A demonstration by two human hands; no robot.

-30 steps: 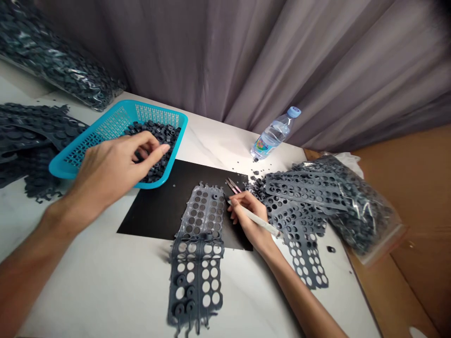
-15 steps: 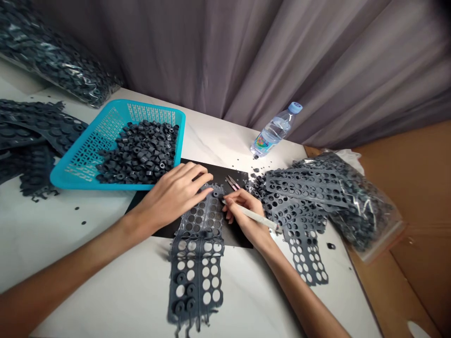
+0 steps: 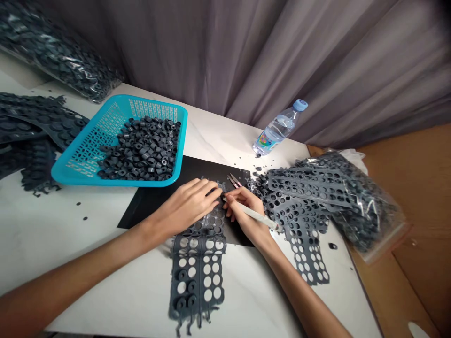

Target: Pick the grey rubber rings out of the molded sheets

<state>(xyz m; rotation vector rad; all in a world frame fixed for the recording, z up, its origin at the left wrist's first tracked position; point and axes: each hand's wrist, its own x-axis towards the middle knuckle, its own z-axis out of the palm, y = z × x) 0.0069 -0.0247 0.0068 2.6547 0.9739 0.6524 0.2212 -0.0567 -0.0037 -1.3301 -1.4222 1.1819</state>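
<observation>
A grey rubber sheet [image 3: 197, 267] full of round holes lies in front of me, its far end on a black mat [image 3: 165, 197]. My left hand [image 3: 188, 206] rests on that far end, fingers curled down onto the sheet at its top edge. My right hand [image 3: 244, 213] holds a thin white pen-like tool [image 3: 255, 216], its tip meeting the sheet right beside my left fingertips. A blue basket [image 3: 88, 155] at the left holds a heap of small grey rubber rings [image 3: 141, 150].
Small scissors [image 3: 233, 180] lie on the mat behind my hands. Punched-out sheets [image 3: 299, 211] and a plastic bag of rubber parts [image 3: 355, 206] lie to the right, a water bottle [image 3: 278, 129] behind. More sheets [image 3: 28, 131] and another bag [image 3: 59, 56] fill the left. Curtain behind.
My left hand left the blue basket and came right and down onto the far end of the sheet. My right hand with the tool stayed nearly in place.
</observation>
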